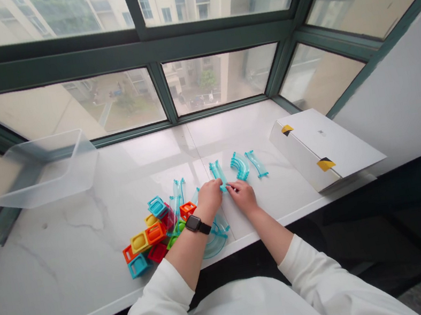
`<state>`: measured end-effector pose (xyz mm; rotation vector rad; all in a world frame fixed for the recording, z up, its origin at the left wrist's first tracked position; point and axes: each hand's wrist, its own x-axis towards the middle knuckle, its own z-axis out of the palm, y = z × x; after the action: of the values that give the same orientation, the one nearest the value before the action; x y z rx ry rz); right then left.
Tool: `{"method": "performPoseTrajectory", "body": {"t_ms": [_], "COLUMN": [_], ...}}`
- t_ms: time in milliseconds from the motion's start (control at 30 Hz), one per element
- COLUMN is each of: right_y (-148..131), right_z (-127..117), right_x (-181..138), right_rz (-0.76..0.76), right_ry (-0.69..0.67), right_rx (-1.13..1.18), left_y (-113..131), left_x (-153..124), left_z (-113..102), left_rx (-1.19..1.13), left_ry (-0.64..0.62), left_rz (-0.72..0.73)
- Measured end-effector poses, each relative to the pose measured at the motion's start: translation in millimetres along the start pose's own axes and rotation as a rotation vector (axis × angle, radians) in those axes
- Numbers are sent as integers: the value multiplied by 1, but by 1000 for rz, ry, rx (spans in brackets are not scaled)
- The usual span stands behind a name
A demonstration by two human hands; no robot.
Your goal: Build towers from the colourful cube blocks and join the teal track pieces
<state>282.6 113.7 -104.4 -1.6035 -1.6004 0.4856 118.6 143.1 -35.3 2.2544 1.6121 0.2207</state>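
A straight clear teal track piece [216, 170] lies on the white counter, pointing away from me. My left hand [210, 200], with a black watch on its wrist, is closed on the near end of this piece. My right hand [243, 196] is closed too, its fingertips at the right side of the same end. A curved teal track piece [240, 166] and another straight teal track piece [256, 164] lie just beyond my right hand. Left of my left hand is a pile of coloured blocks [155, 233] with more teal track pieces [178, 191], partly hidden by my forearm.
A clear plastic bin [49, 192] stands at the back left of the counter [78, 240]. On the right is a white box [331, 139] with yellow-and-black tabs. Green-framed windows [166, 92] border the far side.
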Motion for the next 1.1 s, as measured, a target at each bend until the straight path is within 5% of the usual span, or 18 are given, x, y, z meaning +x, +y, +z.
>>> {"method": "performPoseTrajectory", "body": {"t_ms": [1100], "right_y": [8], "right_z": [5], "right_x": [0], "right_rz": [21], "right_ry": [20], "right_rx": [6], "left_y": [5], "left_x": [1], "left_z": [-3], "left_rx": [46], "left_ry": [-10], "left_rz": [-1]}}
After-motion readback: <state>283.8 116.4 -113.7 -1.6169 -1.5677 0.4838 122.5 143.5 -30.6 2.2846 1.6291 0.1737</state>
